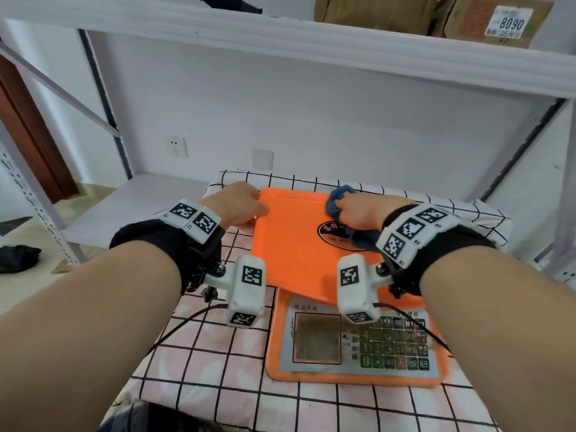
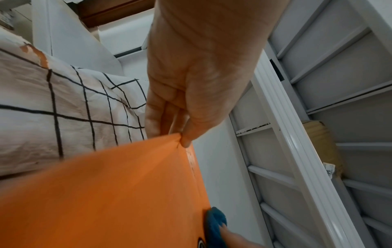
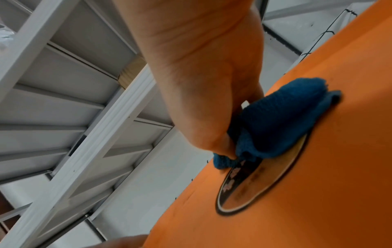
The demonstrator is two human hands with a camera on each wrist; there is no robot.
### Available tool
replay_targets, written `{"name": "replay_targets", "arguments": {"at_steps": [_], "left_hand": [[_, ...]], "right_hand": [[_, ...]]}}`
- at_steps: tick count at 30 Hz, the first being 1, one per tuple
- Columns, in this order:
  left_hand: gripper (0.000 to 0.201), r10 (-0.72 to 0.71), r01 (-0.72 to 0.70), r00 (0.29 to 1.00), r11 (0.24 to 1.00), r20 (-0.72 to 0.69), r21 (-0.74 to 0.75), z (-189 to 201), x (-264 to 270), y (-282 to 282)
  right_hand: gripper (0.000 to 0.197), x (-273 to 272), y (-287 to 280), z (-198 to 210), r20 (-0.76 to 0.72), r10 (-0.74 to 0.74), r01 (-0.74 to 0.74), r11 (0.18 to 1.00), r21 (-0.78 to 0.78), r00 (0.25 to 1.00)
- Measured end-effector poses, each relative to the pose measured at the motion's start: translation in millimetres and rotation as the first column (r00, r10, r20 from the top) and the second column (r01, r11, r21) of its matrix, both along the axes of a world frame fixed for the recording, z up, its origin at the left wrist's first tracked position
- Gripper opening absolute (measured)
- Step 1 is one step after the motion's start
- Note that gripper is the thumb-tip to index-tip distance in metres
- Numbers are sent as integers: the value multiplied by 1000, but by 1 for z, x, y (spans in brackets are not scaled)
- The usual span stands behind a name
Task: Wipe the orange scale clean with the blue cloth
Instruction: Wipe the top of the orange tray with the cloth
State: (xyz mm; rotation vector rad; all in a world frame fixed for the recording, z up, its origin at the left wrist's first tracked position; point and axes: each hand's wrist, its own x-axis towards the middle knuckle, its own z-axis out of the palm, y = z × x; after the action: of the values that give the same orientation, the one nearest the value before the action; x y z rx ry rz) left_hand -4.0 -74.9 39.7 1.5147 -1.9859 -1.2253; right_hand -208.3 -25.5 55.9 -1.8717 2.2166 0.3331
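Head view: right hand (image 1: 358, 213) clutches bunched blue cloth (image 1: 341, 198) on orange scale (image 1: 299, 244) platter; left hand (image 1: 240, 207) pinches far-left corner, apparently steadying. Advice: firm overlapping strokes, platter braced.

We read "8090" on a white label (image 1: 509, 24) stuck to a cardboard box (image 1: 495, 20), far above the fingers. On the orange scale (image 1: 305, 244), its keypad (image 1: 394, 344), nearer to us than the fingers, shows "M1", "M5" and "0". The oval logo (image 1: 335, 233) beside the right fingers is unreadable.
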Motion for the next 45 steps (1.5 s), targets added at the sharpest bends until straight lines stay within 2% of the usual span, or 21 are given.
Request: {"name": "replay_targets", "arguments": {"at_steps": [4, 10, 12, 14, 15, 17, 20, 22, 24, 26, 30, 33, 35, 41, 43, 45], "left_hand": [[25, -10, 10, 1000, 1000, -26, 1, 2, 4, 3], [28, -6, 8, 999, 999, -42, 31, 2, 5, 1], [28, -10, 13, 999, 998, -50, 59, 2, 9, 1], [29, -16, 21, 998, 996, -55, 85, 2, 10, 0], [28, -13, 18, 999, 996, -51, 84, 3, 10, 0], [27, 0, 3, 999, 998, -48, 69, 2, 9, -1], [26, 8, -4, 998, 998, -69, 64, -1, 10, 0], [26, 15, -9, 996, 998, -89, 68, -2, 11, 2], [26, 37, -29, 993, 997, -108, 69, -3, 9, 3], [27, 63, -55, 990, 996, -123, 68, -3, 7, 5], [26, 85, -80, 990, 995, -111, 51, -1, 2, 11], [26, 90, -85, 992, 995, -94, 52, 0, -1, 14], [27, 87, -80, 992, 994, -92, 71, 1, -1, 14], [27, 69, -59, 992, 993, -102, 100, 2, 3, 11], [27, 67, -54, 992, 992, -110, 117, 1, 4, 13], [26, 76, -60, 990, 989, -117, 133, 1, 4, 14]], "right_hand": [[36, 14, -1, 1, 63, -24, 26, 999, -21, 998], [48, 60, -20, -8, 181, 218, -220, 975, -6, 959], [45, 66, -24, -4, 265, 279, -281, 959, -31, 923], [31, 62, -24, -1, 363, 299, -295, 953, -68, 883], [25, 59, -22, 0, 386, 293, -286, 955, -77, 875], [22, 51, -16, 2, 354, 234, -226, 972, -65, 905], [35, 21, -9, 2, 225, 122, -106, 991, -83, 967], [36, -12, 1, 0, 240, -37, 59, 995, -84, 970], [35, -46, 11, -6, 196, -190, 212, 972, -100, 962], [34, -69, 19, -9, 147, -286, 302, 948, -104, 947], [36, -63, 19, -17, 144, -351, 366, 925, -98, 925], [38, -44, 7, -19, 19, -420, 418, 898, -141, 908], [35, -36, 7, -12, -4, -477, 469, 866, -173, 879], [30, -8, -1, -9, 107, -434, 447, 869, -211, 895], [27, 9, -8, -12, 161, -299, 329, 920, -213, 941], [32, 32, -14, -11, 274, -159, 214, 959, -185, 949]]}}
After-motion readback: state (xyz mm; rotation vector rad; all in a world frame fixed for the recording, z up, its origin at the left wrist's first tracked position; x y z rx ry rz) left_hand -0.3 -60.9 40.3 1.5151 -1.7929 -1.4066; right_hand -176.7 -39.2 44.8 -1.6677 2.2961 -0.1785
